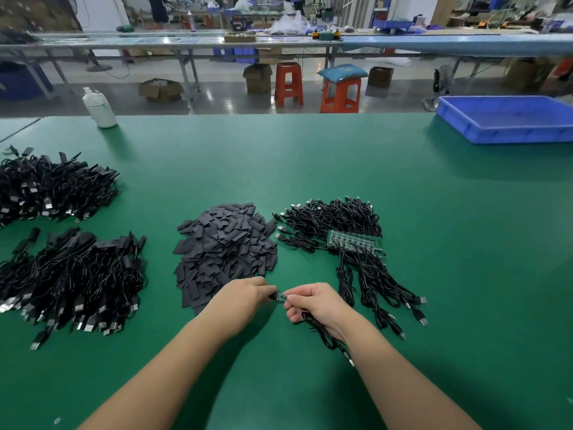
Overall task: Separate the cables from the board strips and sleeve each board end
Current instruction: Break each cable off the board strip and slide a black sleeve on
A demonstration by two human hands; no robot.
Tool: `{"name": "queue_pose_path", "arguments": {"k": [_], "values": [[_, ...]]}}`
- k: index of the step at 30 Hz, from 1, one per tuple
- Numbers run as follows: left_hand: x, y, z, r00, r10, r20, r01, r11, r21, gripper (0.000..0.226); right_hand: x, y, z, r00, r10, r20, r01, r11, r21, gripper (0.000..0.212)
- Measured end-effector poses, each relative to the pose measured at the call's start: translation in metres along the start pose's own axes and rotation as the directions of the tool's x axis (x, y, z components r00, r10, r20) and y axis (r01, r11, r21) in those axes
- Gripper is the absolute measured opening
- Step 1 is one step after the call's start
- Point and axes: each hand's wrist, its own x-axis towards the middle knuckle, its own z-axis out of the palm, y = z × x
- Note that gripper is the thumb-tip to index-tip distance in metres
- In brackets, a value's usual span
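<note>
My right hand (313,301) pinches a small green board end (281,296) whose black cable (322,333) trails back under my wrist. My left hand (245,294) pinches a black sleeve (273,295) at the board's left tip. Just beyond my hands lies a heap of flat black sleeves (226,246). To the right, a green board strip (355,240) lies with several cables attached on a tangle of black cables (335,221).
Two heaps of black cables with sleeved ends sit at the left (52,187) (71,274). A blue tray (508,119) stands at the far right of the green table (310,156). A white bottle (99,108) stands at the far left edge.
</note>
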Motion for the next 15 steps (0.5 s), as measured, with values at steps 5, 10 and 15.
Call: {"name": "queue_pose_path", "arguments": {"k": [5,10,15], "values": [[0.003,0.006,0.002,0.998,-0.05,-0.027,0.049,0.997,-0.059,0.036,-0.001,-0.002,-0.001,1.0,0.0,0.012,0.0,1.0,0.02,0.015],[0.005,0.015,0.005,0.999,-0.044,0.016,0.045,0.998,-0.051,0.023,-0.001,-0.001,0.001,1.0,-0.003,0.021,0.004,1.0,-0.01,0.015],[0.007,0.019,0.01,0.998,-0.059,0.029,0.061,0.996,-0.058,0.022,0.0,-0.001,0.002,0.999,0.007,0.038,-0.005,0.999,-0.052,0.029]]}}
